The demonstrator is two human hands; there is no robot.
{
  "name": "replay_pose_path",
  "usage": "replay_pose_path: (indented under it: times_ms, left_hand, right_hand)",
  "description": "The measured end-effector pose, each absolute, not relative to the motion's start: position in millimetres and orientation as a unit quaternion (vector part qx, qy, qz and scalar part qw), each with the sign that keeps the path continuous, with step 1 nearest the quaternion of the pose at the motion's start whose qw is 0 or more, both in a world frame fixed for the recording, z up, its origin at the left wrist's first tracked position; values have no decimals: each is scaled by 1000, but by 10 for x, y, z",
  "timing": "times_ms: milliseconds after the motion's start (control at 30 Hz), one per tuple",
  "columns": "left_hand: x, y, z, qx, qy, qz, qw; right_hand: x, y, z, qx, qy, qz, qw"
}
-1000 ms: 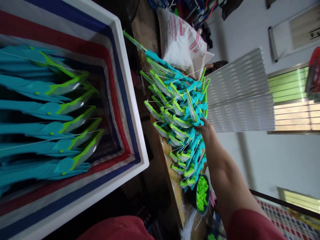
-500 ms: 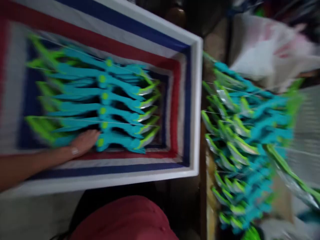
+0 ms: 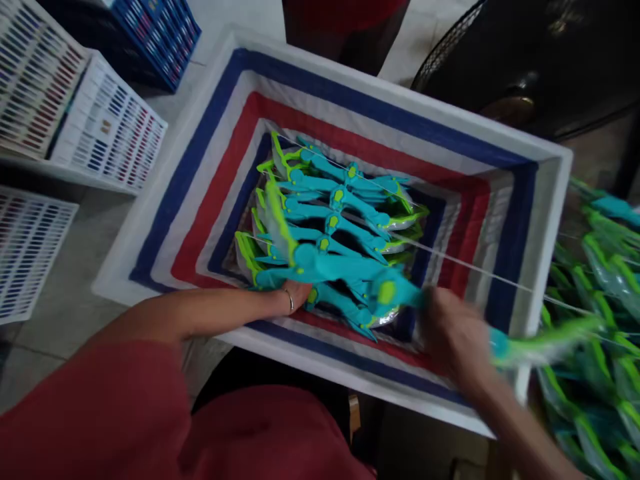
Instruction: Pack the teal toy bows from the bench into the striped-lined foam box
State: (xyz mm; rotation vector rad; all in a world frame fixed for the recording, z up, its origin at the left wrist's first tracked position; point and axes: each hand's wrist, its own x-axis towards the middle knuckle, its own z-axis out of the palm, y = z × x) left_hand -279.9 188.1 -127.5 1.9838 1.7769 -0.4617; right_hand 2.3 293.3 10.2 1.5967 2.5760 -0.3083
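Note:
My right hand (image 3: pixel 453 327), blurred by motion, is closed around one end section of a teal and lime-green toy bow (image 3: pixel 340 267). This bow hangs slanted over the box, its green tips pointing up-left and to the right. A white string stretches off to the right. Inside the box lie several like toy bows (image 3: pixel 345 227), nested in a row with green knobs lined up. My left hand (image 3: pixel 299 293) reaches in at the near side of that row; its fingers are hidden under the held bow.
A white-rimmed box (image 3: pixel 545 220) lined with striped cloth stands before me. More toy bows (image 3: pixel 595 387) are heaped at right. Slatted white baskets (image 3: pixel 110 127) and a blue crate (image 3: pixel 155 40) stand at left. A dark mesh-edged object (image 3: pixel 530 60) is at the back right.
The view has swung left. My right hand has come into view holding a toy bow above the row. My left hand stays at the row's near side.

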Motion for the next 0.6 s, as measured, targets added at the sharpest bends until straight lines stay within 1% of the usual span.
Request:
replay_pose_path:
  times_ms: [100, 167, 233, 333, 500, 600]
  left_hand:
    - [-2811, 1834, -1294, 716, 643, -159, 220]
    - [-2833, 1811, -1315, 721, 634, -157, 231]
    - [-2858, 1802, -1330, 727, 623, -158, 242]
    - [-2887, 1794, -1294, 731, 614, -160, 252]
    - [-2972, 1779, -959, 727, 595, -201, 278]
    - [-3076, 1929, -788, 769, 553, -176, 267]
  right_hand:
    - [-732, 2853, -417, 447, 870, -102, 183]
    - [-1139, 2816, -819, 442, 860, -105, 233]
    - [-1370, 2804, -1146, 447, 853, -107, 249]
    - [-1433, 2818, -1414, 442, 852, -111, 257]
    - [-1349, 2841, -1516, 431, 856, -112, 260]
    - [-1365, 2850, -1545, 429, 859, -119, 253]
